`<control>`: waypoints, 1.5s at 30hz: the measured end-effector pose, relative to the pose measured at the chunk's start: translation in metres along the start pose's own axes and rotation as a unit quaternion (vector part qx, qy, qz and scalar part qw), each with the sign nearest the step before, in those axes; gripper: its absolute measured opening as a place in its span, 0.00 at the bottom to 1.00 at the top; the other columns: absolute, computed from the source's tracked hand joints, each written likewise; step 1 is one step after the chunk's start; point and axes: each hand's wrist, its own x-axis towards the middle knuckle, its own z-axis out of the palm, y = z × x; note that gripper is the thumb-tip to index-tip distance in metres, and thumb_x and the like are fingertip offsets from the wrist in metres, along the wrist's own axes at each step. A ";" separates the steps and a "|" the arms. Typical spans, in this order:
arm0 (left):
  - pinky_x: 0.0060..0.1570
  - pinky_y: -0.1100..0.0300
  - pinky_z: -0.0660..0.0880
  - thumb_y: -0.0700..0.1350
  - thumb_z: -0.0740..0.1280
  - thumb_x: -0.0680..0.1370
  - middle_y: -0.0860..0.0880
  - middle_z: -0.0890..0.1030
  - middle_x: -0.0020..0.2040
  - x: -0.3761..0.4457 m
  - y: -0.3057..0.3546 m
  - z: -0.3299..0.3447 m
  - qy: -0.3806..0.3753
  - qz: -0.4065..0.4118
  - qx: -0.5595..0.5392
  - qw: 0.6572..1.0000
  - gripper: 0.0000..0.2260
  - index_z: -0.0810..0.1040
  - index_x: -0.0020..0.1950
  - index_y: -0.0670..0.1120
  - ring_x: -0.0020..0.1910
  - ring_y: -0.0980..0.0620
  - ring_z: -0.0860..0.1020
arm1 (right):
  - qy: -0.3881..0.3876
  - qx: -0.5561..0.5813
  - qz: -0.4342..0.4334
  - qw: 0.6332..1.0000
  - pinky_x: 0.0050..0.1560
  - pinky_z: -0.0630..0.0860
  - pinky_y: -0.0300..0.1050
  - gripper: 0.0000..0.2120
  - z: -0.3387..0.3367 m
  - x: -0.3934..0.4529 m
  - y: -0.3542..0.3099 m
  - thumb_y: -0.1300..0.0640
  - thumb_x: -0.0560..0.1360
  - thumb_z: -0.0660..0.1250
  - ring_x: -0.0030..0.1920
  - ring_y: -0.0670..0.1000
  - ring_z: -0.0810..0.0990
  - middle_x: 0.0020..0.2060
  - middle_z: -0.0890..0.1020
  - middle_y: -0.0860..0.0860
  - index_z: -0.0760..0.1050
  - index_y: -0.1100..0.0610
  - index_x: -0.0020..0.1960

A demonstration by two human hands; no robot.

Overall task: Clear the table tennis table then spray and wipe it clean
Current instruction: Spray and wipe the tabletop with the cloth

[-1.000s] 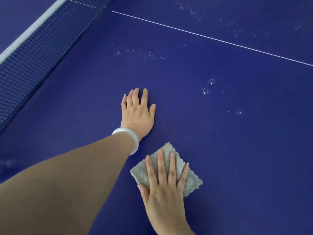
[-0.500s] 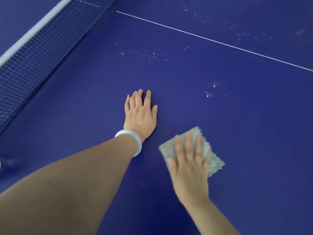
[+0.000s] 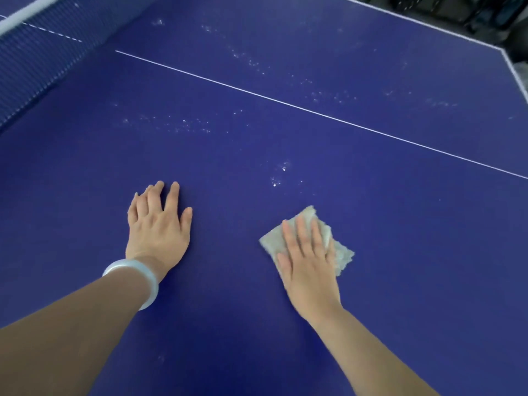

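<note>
On the blue table tennis table [image 3: 371, 224], the right hand [image 3: 310, 265] presses a grey cloth [image 3: 340, 252] flat with straight fingers, while the left hand [image 3: 158, 227] rests open-palmed well apart, droplets [image 3: 278, 175] beyond.

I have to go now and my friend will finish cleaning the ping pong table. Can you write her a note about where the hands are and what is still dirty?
Left hand: flat on the table tennis table, fingers straight, holding nothing; a white bangle sits on its wrist.
Right hand: pressing the grey cloth flat on the table with straight fingers.
Done: nothing lies on the visible part of the table but the cloth, and it has been sprayed.
Left: droplets just ahead of the cloth, a band of droplets toward the net, and more spray beyond the white centre line, all unwiped.
</note>
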 end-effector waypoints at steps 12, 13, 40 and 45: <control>0.75 0.42 0.52 0.58 0.53 0.81 0.39 0.63 0.74 -0.001 0.003 0.000 0.002 -0.014 0.006 1.000 0.28 0.62 0.77 0.44 0.73 0.38 0.57 | 0.047 0.064 0.382 0.921 0.75 0.42 0.62 0.27 -0.029 0.090 0.126 0.46 0.83 0.43 0.78 0.62 0.45 0.79 0.49 0.57 0.46 0.53 0.80; 0.75 0.42 0.52 0.58 0.53 0.81 0.40 0.63 0.74 -0.001 0.003 0.000 0.002 -0.014 0.005 1.000 0.28 0.62 0.77 0.44 0.73 0.38 0.57 | 0.052 0.041 0.317 0.946 0.75 0.42 0.62 0.27 -0.026 0.096 0.102 0.47 0.83 0.43 0.77 0.64 0.46 0.78 0.50 0.59 0.46 0.55 0.80; 0.77 0.46 0.50 0.61 0.43 0.79 0.43 0.63 0.75 0.002 0.006 -0.005 -0.044 -0.023 0.051 0.997 0.32 0.61 0.78 0.46 0.75 0.43 0.58 | -0.009 0.093 0.188 0.978 0.76 0.38 0.62 0.29 -0.032 0.232 0.063 0.42 0.82 0.42 0.79 0.54 0.39 0.80 0.43 0.48 0.41 0.49 0.80; 0.77 0.48 0.49 0.61 0.42 0.79 0.44 0.62 0.76 0.002 0.007 -0.007 -0.053 -0.025 0.054 0.997 0.32 0.61 0.78 0.47 0.76 0.44 0.57 | -0.025 0.068 0.024 0.997 0.76 0.37 0.60 0.29 -0.027 0.258 -0.012 0.41 0.81 0.39 0.78 0.54 0.36 0.79 0.40 0.48 0.39 0.48 0.80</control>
